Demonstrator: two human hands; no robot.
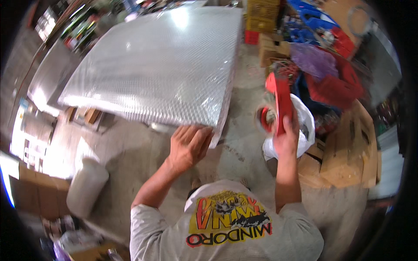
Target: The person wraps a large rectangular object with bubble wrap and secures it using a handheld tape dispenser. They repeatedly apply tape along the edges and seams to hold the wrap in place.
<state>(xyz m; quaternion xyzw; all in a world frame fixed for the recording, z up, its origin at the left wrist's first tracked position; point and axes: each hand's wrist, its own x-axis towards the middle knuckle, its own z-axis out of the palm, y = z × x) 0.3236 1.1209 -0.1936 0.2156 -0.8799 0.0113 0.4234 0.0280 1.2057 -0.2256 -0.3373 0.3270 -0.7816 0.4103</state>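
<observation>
A large flat slab wrapped in clear bubble wrap [156, 65] lies in front of me, its near right corner closest to my body. My left hand [190, 145] is closed at that corner, fingers bent over the near edge of the wrap; the fingertips are partly hidden. Out to the right, apart from the slab, my right hand [287, 132] grips a red tape dispenser [284, 102] held upright. The dispenser's lower left part is blurred.
A white plastic bag [303, 126] stands below the dispenser. Cardboard boxes [344, 152], a red crate [335, 85] with a purple plastic bag [314, 60], and blue bins [311, 17] crowd the right side. A pale roll [87, 187] stands on the floor at left.
</observation>
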